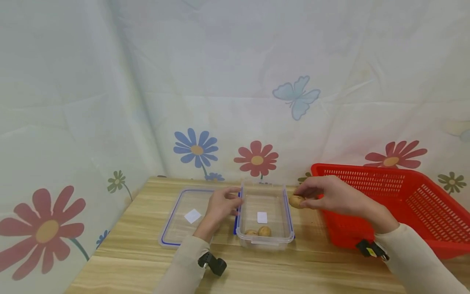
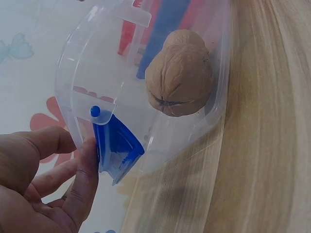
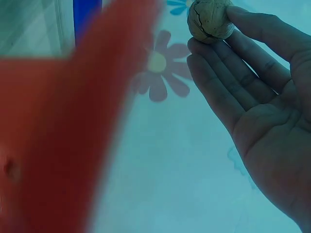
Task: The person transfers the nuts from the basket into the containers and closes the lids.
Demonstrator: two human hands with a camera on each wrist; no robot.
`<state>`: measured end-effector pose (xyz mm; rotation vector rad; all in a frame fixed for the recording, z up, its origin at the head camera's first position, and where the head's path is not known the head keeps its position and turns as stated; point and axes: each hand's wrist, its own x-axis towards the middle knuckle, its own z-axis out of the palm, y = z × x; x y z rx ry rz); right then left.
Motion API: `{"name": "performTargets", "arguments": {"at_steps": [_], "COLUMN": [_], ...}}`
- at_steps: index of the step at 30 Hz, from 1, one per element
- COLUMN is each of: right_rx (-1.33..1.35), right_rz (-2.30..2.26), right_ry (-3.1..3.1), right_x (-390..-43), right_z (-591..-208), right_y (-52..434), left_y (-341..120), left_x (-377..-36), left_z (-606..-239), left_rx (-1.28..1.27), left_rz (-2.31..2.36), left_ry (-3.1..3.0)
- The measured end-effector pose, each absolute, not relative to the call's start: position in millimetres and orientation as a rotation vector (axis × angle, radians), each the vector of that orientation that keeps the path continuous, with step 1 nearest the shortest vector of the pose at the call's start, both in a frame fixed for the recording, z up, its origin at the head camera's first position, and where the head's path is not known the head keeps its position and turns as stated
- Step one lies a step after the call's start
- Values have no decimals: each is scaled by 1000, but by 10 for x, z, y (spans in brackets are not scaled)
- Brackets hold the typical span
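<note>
Taking the clear rectangular plastic storage box with blue clips as the landmark, its flat clear lid with a blue seal lies just to its left on the pale wooden table, a white sticker on it. The left hand rests at the box's left wall, thumb and fingers set about the blue latch there; the left wrist view shows fingertips touching the clip, but I cannot tell whether they truly pinch it or merely steady the box. Inside the box, at its near end, lie two brown walnuts, touching or nearly so, beside a second white sticker on the floor of the box. Just right of the box's far right corner, and raised above the table, the right hand pinches a third round brown walnut between thumb and fingertips; the right wrist view shows it clamped at the fingertips with the palm open below. Right of that stands the red perforated plastic basket. By my judgement the work is partly done: two nuts are in the box, one is carried near it but not yet over the opening, and the lid is still off. The basket's floor is mostly hidden by its near wall and the right arm, so I cannot tell whether more walnuts are left in it; the right wrist view is largely a red blur.
</note>
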<state>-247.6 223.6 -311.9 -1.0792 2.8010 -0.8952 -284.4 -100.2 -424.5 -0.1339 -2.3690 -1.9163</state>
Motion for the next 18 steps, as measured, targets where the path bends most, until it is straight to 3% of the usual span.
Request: {"name": "performTargets", "arguments": {"at_steps": [18], "right_rx": [-1177], "right_rz": [-946], "right_ry": [2587], "right_x": [-2468], "right_z": [-3435], "right_y": [1941], "left_y": [-1010], "left_x": [-2860], "left_z": [-4247], "left_rx": [-125], "left_rz": [-1925], "left_ry": [-2375]}}
